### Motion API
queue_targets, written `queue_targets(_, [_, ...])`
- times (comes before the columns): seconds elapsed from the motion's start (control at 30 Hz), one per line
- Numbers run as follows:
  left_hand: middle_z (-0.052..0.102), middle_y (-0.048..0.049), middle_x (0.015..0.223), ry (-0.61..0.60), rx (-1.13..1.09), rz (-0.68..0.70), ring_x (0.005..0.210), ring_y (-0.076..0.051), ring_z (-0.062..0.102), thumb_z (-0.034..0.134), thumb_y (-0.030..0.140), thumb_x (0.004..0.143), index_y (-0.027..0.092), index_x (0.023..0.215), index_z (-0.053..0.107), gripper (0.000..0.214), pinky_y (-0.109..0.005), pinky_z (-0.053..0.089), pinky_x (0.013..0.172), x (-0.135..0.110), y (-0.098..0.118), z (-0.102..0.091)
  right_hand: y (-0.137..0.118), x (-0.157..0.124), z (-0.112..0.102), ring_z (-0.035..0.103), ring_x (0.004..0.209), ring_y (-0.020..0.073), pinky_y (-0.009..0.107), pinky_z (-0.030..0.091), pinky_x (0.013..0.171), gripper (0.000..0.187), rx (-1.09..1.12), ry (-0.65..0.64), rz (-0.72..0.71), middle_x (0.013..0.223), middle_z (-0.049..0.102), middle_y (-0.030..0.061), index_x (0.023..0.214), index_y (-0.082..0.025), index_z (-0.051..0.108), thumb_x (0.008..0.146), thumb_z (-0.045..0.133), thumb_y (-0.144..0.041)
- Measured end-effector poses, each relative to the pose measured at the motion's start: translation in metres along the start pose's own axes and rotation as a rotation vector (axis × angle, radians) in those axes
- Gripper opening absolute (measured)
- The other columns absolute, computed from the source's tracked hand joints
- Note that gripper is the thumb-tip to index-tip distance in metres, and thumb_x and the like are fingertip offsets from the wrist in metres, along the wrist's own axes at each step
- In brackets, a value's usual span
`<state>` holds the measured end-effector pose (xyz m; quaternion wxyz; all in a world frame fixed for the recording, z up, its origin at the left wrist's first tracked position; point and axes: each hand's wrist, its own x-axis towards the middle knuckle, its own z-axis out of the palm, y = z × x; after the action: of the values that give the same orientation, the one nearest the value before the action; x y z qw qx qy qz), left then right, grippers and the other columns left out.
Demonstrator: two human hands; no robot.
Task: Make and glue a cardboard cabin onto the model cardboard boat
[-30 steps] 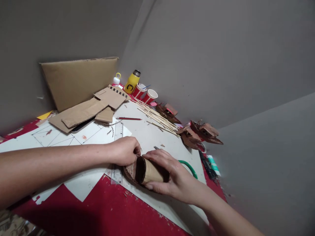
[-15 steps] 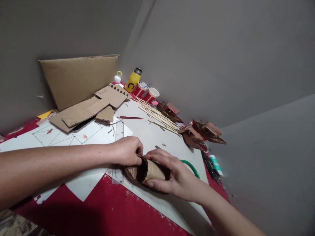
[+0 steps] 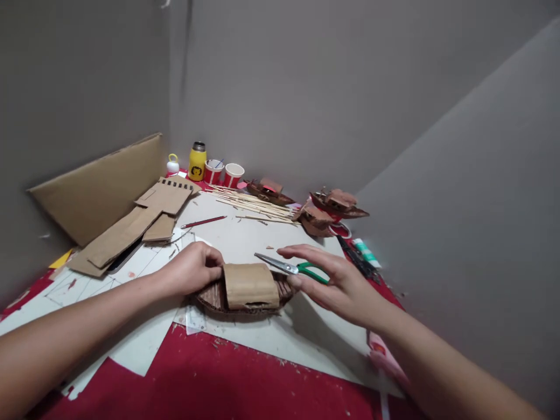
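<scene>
A brown cardboard boat model (image 3: 245, 291) lies on a white sheet (image 3: 271, 341), with a curved tan cardboard strip (image 3: 251, 284) arched over its middle. My left hand (image 3: 192, 271) is closed on the model's left end, fingers pinched at the strip's edge. My right hand (image 3: 336, 283) hovers just right of the model with fingers stretched out and apart, holding nothing. Its fingertips are beside the green-handled scissors (image 3: 291, 268), which lie on the sheet behind the model.
Cardboard pieces (image 3: 131, 224) and a big cardboard sheet (image 3: 94, 189) are at left. A red pencil (image 3: 203, 221), wooden sticks (image 3: 251, 204), a yellow bottle (image 3: 196, 161), two red cups (image 3: 223, 172) and other boat models (image 3: 328, 210) stand behind. Grey walls close in.
My right hand let go of the cardboard strip and opened, moving right. The strip now lies flat over the model. The scissors are uncovered. The view swung left.
</scene>
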<state>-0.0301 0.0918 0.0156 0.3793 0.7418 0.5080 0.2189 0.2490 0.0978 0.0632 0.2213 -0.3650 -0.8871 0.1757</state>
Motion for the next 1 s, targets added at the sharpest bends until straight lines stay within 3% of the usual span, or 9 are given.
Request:
queue_targets(0.13, [0.075,-0.0022,0.078,0.118,0.046,0.062,0.074,-0.016,0.066,0.052,0.017,0.080,0.016,0.078,0.071,0.019,-0.025,0.048,0.069,-0.013,0.018,-0.010,0.000,-0.020,-0.005,0.068,0.100,0.0232,0.037,0.056,0.089,0.025,0.029,0.158,0.071,0.110,0.071,0.0097,0.111,-0.022,0.066,0.092,0.059,-0.036])
queue_targets(0.27, [0.075,-0.0029,0.081,0.260,0.191,0.206,0.077,-0.017,0.067,0.056,0.021,0.084,0.018,0.081,0.072,0.017,-0.028,0.048,0.073,-0.026,0.034,-0.011,-0.003,-0.029,-0.001,0.065,0.107,0.0231,0.039,0.054,0.093,0.027,0.039,0.305,-0.042,0.115,0.069,0.0110,0.116,-0.022,0.065,0.091,0.062,-0.030])
queue_targets(0.43, [0.074,-0.0044,0.080,0.250,0.337,0.335,0.077,-0.018,0.066,0.052,0.018,0.088,0.018,0.085,0.071,0.018,-0.028,0.048,0.071,-0.036,0.042,-0.003,-0.012,-0.026,0.001,0.059,0.113,0.0246,0.043,0.051,0.093,0.032,-0.052,0.228,-0.238,0.119,0.065,0.0135,0.123,-0.021,0.061,0.091,0.062,-0.025])
queue_targets(0.57, [0.073,-0.0054,0.080,0.251,0.370,0.383,0.077,-0.018,0.065,0.051,0.018,0.089,0.018,0.086,0.069,0.019,-0.029,0.048,0.071,-0.042,0.045,0.005,-0.017,-0.021,0.006,0.059,0.100,0.0228,0.041,0.047,0.086,0.023,-0.149,0.167,-0.343,0.107,0.068,0.0123,0.114,-0.018,0.063,0.092,0.058,-0.018])
queue_targets(0.73, [0.073,-0.0058,0.082,0.206,0.355,0.288,0.079,-0.019,0.065,0.050,0.016,0.087,0.019,0.086,0.069,0.019,-0.030,0.048,0.073,-0.040,0.038,0.016,-0.004,-0.018,0.027,0.054,0.083,0.0226,0.039,0.040,0.078,0.016,-0.284,0.162,-0.396,0.090,0.068,0.0102,0.094,-0.015,0.068,0.090,0.053,-0.014])
queue_targets(0.9, [0.075,-0.0039,0.083,0.057,0.241,0.033,0.080,-0.019,0.067,0.051,0.015,0.081,0.019,0.082,0.070,0.019,-0.029,0.048,0.074,-0.029,0.026,0.027,0.010,-0.016,0.045,0.051,0.078,0.0206,0.035,0.036,0.075,0.013,-0.299,0.021,-0.325,0.080,0.064,0.0073,0.085,-0.016,0.068,0.086,0.057,-0.011])
queue_targets(1.0, [0.074,-0.0021,0.078,-0.029,0.197,-0.006,0.073,-0.018,0.067,0.051,0.014,0.077,0.017,0.081,0.069,0.019,-0.026,0.047,0.066,-0.022,0.024,0.028,0.011,-0.014,0.046,0.050,0.077,0.0202,0.035,0.035,0.075,0.010,-0.296,-0.053,-0.308,0.078,0.062,0.0060,0.082,-0.015,0.067,0.081,0.059,-0.010])
